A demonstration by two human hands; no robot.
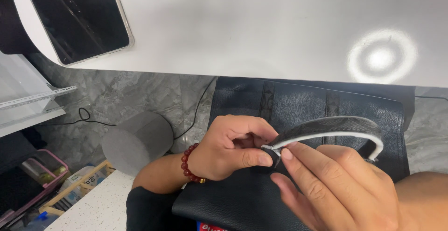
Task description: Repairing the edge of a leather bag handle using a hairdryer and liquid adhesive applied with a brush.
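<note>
A white worktop (242, 30) runs across the top of your view, with a dark-screened tablet (77, 16) lying at its left end and a round glare of light at the right. Below its edge the floor (140, 96) is grey marble, crossed by a thin black cable (93, 119), and a grey cylindrical stool (137, 142) stands at the left.

A black leather bag (308, 114) lies on your lap. Its curved handle (336, 128) — patterned grey on top, white along the edge — arches just above the bag. Your left hand (231, 149), a red bead bracelet (189, 163) on its wrist, has its grip clamped on the handle's left end, thumb pressed to fingers. Your right hand (326, 184) touches the same end with a fingertip, its grip loosely apart.

At lower left, a wooden crate (77, 189) and a pink-rimmed clear box (32, 179) hold small packages — too blurred to tell apart.
</note>
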